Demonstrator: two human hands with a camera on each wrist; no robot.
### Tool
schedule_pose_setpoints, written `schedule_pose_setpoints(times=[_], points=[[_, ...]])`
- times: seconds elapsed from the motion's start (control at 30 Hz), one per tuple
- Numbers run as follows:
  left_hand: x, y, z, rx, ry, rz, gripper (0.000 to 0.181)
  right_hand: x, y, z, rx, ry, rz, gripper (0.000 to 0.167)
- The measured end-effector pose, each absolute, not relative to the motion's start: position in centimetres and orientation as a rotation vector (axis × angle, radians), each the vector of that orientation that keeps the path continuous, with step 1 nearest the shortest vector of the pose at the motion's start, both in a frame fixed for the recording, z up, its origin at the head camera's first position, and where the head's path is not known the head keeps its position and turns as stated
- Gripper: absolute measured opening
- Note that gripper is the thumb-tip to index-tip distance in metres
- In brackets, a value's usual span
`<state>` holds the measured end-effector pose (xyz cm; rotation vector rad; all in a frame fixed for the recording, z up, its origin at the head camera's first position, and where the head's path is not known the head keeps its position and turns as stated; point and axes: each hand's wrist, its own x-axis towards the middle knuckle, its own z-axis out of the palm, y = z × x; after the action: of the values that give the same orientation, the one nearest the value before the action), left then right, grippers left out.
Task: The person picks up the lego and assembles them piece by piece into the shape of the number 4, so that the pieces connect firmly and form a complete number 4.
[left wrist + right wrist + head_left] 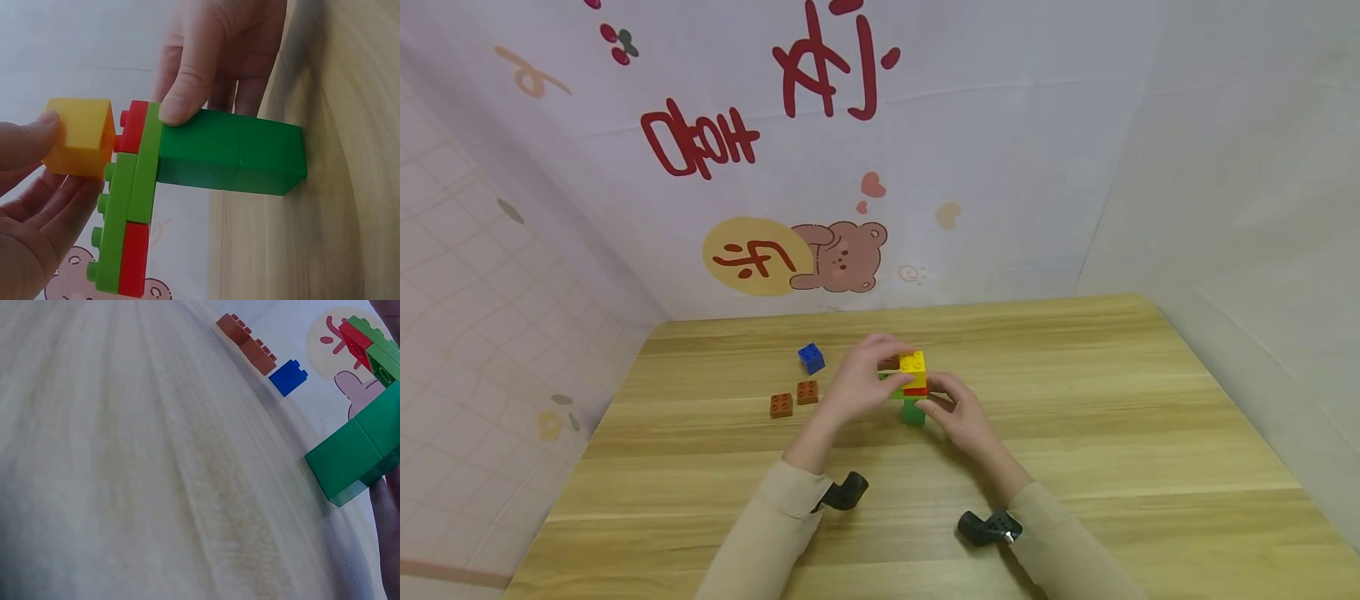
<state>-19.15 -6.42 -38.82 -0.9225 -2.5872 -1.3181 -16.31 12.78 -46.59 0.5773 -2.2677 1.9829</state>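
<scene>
From my end, the head camera gives me the widest layout: on the wooden table [1150,467], the block stack [914,413] sits near the middle, with a blue block [812,358] toward its ten o'clock and two brown bricks [781,406] toward nine. The left wrist camera shows me what the head view mostly hides: two dark green blocks [231,150] form the column, capped by light green bricks [115,225] and red bricks [133,259] that overhang toward seven o'clock in that picture. There I also see the yellow block [913,372] with its hollow side facing the upper red brick; a stud shows beside it, so it isn't fully seated. The right wrist camera leaves the yellow block out but catches the column's foot at three o'clock and the loose blue and brown pieces toward one; I can't tell whether that foot touches the tabletop. The left hand [865,377], at the stack's ten o'clock, is closed just to the yellow block's width, pinching it between thumb and fingers. The right hand [961,418], at four, grasps the column, thumb pressed on the upper dark green block, fingers behind it.
</scene>
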Motion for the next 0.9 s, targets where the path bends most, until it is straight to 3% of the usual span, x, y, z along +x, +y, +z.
schedule_pose_setpoints(times=[0.9], points=[[-19.91,-6.03,-38.96,-1.007,-2.656,-1.278,0.03,-16.33,12.87,-46.47,0.57,-2.266,2.011,0.035]])
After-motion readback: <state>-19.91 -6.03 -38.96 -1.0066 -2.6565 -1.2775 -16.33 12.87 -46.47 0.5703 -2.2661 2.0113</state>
